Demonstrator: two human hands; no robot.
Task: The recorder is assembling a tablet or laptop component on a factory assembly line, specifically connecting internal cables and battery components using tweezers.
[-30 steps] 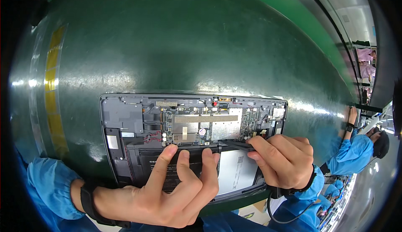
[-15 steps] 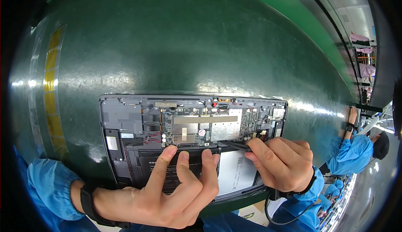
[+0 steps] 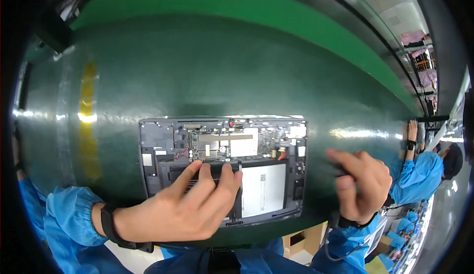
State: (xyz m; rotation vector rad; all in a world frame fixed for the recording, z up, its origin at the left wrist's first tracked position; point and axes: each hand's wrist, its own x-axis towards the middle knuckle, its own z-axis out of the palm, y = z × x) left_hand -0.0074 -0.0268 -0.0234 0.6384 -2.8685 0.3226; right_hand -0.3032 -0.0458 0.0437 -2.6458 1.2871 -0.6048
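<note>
Green table, opened device, left hand pressing

Green table (image 3: 207,76) carries the opened device (image 3: 222,168) near its front edge. Left hand (image 3: 182,210) lies flat, fingers (image 3: 224,175) spread on the black battery, gripping nothing. Right hand (image 3: 363,185) curled beside the device; contents unclear.

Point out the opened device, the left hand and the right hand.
opened device (image 3: 269,182), head view, white panel inside its frame.
left hand (image 3: 182,212), head view, back of the hand.
right hand (image 3: 363,185), head view, knuckles.

Head camera looks steeply down, close over the green table (image 3: 237,76)
</note>
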